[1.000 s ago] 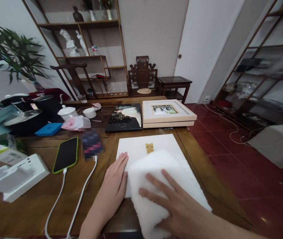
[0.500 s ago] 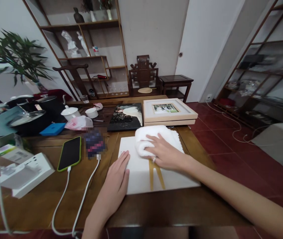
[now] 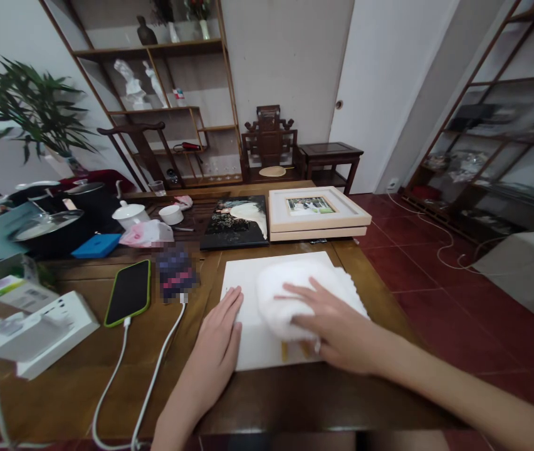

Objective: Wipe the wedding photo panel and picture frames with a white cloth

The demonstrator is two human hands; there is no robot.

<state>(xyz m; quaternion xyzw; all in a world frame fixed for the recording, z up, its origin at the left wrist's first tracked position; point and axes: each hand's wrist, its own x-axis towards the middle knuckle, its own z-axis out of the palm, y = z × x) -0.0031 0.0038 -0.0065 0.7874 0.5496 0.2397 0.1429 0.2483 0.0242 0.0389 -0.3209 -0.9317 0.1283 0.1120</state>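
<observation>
A white flat board [image 3: 243, 275] lies on the wooden table in front of me. My left hand [image 3: 215, 338] is open, its outstretched fingers resting flat along the board's left edge. Over the board's middle and right, my right hand [image 3: 337, 319], wearing a ring, presses on a bunched white towel [image 3: 276, 288] and holds it; the towel and hand are slightly blurred. Two yellow-gold strips [image 3: 284, 351] on the board show just below the towel, their upper part covered by it.
Behind the board lie a dark photo panel [image 3: 220, 228] and pale wooden picture frames [image 3: 318, 222]. To the left are a phone [image 3: 129, 292] with a cable, a white power strip [image 3: 57, 335], a blue box [image 3: 96, 245], a lidded white pot [image 3: 130, 214] and dark pans [image 3: 53, 232].
My right hand has slid the towel toward me and slightly right, covering most of the gold strips and baring the board's far edge. My left hand stays at the left edge.
</observation>
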